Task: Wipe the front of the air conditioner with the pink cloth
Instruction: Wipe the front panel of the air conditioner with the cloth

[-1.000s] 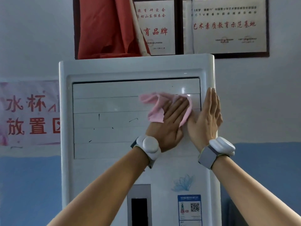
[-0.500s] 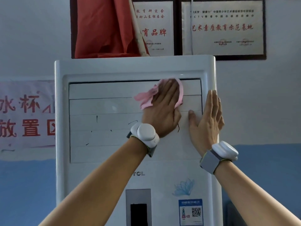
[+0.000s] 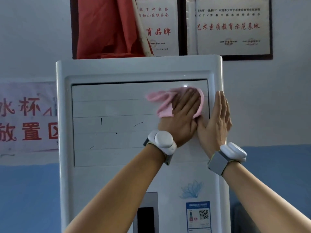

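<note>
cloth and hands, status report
Left hand flat, pressing cloth on upper right louvers. Right hand open, braced on unit's right edge. Nothing in the way.

One air conditioner (image 3: 117,174) is in view, with five horizontal louvre slats (image 3: 109,108) on its front. One pink cloth (image 3: 161,101) is present. Two hands are visible: one left hand (image 3: 181,121) and one right hand (image 3: 217,121). Two white wrist devices are worn, one per wrist: left (image 3: 162,142), right (image 3: 233,152). Two framed plaques (image 3: 234,26) hang on the wall, along with one banner (image 3: 28,118) bearing red characters. One red flag (image 3: 107,27) rests above the unit. One blue label (image 3: 198,216) and one lotus decal (image 3: 191,190) mark the lower panel.
</note>
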### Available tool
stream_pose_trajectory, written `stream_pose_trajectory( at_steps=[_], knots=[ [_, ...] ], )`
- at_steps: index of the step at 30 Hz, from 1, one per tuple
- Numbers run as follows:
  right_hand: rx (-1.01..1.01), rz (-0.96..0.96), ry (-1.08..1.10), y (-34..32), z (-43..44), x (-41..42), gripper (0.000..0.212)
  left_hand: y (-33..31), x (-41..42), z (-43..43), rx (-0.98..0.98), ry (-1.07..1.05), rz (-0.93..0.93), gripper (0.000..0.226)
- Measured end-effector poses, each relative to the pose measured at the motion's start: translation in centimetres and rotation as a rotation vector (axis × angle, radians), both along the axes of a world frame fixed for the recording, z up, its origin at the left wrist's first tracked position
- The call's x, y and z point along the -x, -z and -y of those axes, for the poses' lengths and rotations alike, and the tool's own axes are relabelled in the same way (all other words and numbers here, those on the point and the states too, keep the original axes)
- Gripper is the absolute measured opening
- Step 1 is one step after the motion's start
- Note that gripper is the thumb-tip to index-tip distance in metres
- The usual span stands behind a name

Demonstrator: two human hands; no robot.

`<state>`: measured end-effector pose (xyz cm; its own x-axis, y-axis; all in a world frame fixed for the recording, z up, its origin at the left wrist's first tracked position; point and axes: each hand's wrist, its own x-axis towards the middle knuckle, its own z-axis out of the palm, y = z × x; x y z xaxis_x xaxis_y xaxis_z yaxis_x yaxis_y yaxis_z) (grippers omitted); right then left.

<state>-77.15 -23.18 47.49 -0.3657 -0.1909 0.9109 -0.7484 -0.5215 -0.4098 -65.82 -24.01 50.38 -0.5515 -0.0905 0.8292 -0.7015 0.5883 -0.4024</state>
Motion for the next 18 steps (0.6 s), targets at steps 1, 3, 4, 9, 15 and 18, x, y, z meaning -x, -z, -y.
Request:
stream_pose_trajectory(
  at_steps=[1,3,4,9,15,18],
  knots=[
    [-0.003,-0.005,0.003,0.0,-0.1,0.1,0.076,-0.2,-0.4,0.1,-0.002,0.018,0.023,0.053],
    [-0.008,-0.027,0.011,0.0,-0.2,0.2,0.075,-0.1,-2.2,0.2,-0.009,0.011,-0.037,0.047],
    [-0.012,-0.032,0.010,0.0,-0.2,0.3,0.074,0.1,-3.4,0.3,0.004,-0.010,-0.080,0.046],
    [-0.036,-0.041,-0.004,-0.1,-0.4,0.3,0.074,3.0,-8.6,0.2,0.039,-0.279,-0.389,0.063],
    [-0.021,-0.012,0.005,-0.3,-0.4,0.3,0.076,5.1,-0.4,-1.0,-0.034,-0.058,-0.096,0.055],
    [-0.026,-0.023,-0.001,-0.3,-0.5,0.5,0.077,4.6,-3.6,-0.9,-0.046,-0.131,-0.216,0.054]
  ],
)
